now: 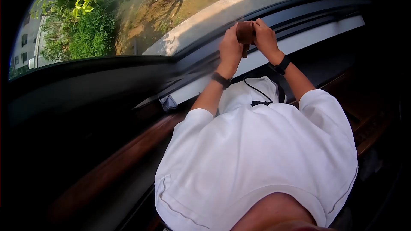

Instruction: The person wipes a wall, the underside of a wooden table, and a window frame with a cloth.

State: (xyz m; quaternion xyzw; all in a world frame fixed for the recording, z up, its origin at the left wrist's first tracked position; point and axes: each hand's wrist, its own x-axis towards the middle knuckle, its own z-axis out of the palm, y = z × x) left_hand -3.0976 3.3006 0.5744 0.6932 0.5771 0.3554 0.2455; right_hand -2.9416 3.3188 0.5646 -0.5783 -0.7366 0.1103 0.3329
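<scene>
A small brown wallet-sized object (245,33) with a smooth, leather-like surface is held up between both hands, over the window track. My left hand (231,48) is closed around its left side, fingers partly hidden behind it. From the other side, my right hand (265,38) grips its right edge with bent fingers. Both arms reach forward, and each wrist wears a black band. What lies inside or behind the brown object cannot be seen.
A white sill strip (308,38) runs below the dark window frame (291,19). On the sill's left end lies a crumpled grey cloth or wrapper (168,102). A brown wooden edge (128,154) crosses the dark lower left. Outside are green bushes (92,32) and a paved strip (205,17).
</scene>
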